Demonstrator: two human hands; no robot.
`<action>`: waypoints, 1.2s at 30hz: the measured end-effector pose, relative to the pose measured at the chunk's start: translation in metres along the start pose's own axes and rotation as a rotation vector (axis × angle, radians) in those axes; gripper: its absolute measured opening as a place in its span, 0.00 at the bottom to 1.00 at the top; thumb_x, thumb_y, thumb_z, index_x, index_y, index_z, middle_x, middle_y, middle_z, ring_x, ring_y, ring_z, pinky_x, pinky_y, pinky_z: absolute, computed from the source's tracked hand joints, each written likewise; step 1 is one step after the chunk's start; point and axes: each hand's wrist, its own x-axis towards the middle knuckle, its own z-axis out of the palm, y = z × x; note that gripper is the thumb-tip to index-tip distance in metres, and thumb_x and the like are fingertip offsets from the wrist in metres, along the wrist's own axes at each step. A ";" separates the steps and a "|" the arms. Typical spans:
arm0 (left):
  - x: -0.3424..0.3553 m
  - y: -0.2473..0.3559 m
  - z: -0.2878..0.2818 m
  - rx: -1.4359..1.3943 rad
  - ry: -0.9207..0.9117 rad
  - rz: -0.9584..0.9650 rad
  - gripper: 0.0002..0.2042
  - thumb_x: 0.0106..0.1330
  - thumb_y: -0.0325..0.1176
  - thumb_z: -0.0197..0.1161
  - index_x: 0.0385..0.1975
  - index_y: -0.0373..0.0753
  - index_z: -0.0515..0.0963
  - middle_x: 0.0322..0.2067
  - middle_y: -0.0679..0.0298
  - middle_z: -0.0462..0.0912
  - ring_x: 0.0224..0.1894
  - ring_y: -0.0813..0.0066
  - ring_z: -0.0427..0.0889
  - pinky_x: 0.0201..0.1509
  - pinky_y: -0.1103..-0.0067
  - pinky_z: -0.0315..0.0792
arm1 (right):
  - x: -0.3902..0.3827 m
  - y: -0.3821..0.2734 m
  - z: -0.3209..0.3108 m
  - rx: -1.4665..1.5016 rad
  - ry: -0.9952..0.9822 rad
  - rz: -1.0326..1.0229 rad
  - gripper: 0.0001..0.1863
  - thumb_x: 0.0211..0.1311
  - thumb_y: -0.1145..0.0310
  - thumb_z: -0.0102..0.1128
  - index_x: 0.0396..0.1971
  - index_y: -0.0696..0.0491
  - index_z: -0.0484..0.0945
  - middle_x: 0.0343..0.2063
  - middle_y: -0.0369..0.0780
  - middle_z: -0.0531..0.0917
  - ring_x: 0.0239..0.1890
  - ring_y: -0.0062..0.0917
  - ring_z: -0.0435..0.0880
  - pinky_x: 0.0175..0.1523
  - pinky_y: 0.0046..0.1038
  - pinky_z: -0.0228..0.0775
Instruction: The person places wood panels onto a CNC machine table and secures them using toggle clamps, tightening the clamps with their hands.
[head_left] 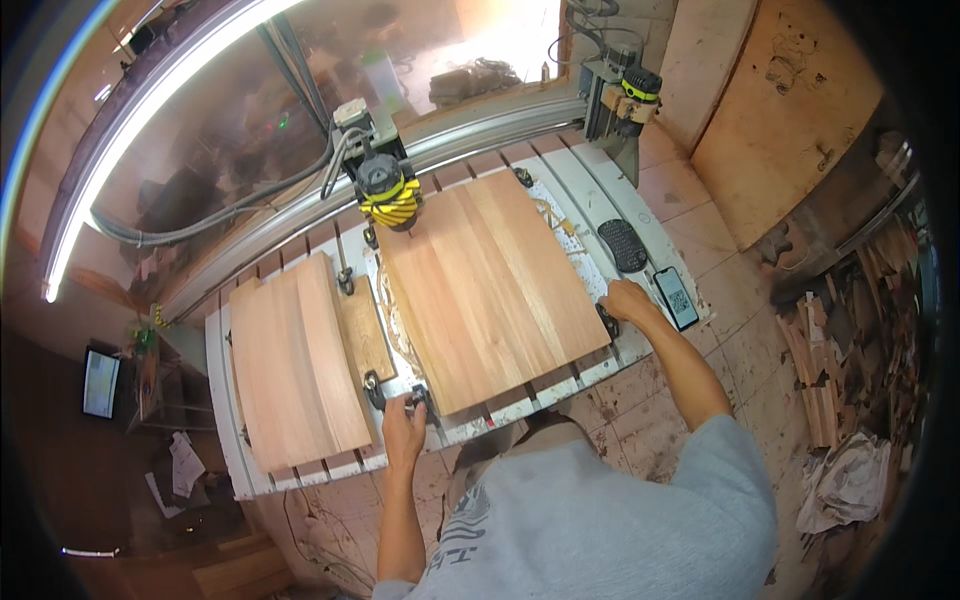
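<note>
A wide wooden panel [500, 290] of joined strips lies on the slotted bed of a CNC router [222, 400]. At its near left corner, my left hand [403, 432] has its fingers closed on a small black hold-down clamp [421, 400]. My right hand [628, 300] is closed around another black clamp [607, 322] at the panel's near right corner. The fingers partly hide both clamps. Above the panel's far left corner hangs the router spindle [385, 190], its skirt striped yellow and black.
A second wooden panel [300, 365] lies to the left, beside a narrow board [365, 335] and a black clamp [373, 390]. A black keypad-like device [623, 246] and a phone [676, 298] rest on the bed's right side. Another spindle [637, 95] stands far right. Wood scraps [815, 370] are piled on the right.
</note>
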 end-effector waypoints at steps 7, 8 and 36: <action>0.006 0.018 -0.001 -0.017 -0.033 -0.118 0.13 0.63 0.29 0.66 0.46 0.34 0.78 0.41 0.51 0.80 0.38 0.58 0.82 0.45 0.69 0.76 | 0.124 -0.023 -0.059 0.109 0.336 -0.378 0.14 0.64 0.63 0.60 0.40 0.59 0.77 0.39 0.53 0.81 0.43 0.53 0.82 0.49 0.48 0.75; 0.005 0.018 0.001 0.022 -0.029 -0.108 0.14 0.63 0.29 0.66 0.48 0.34 0.78 0.41 0.51 0.79 0.37 0.58 0.83 0.45 0.69 0.76 | 0.157 -0.023 -0.057 0.094 0.339 -0.394 0.12 0.64 0.67 0.58 0.42 0.58 0.75 0.39 0.52 0.80 0.42 0.52 0.82 0.48 0.47 0.75; -0.142 0.054 0.028 0.117 0.220 -0.610 0.12 0.66 0.30 0.62 0.49 0.40 0.80 0.44 0.52 0.79 0.39 0.58 0.83 0.47 0.69 0.76 | 0.378 -0.057 -0.075 -0.457 0.162 -1.244 0.10 0.61 0.66 0.60 0.39 0.53 0.75 0.40 0.42 0.81 0.50 0.39 0.81 0.51 0.38 0.78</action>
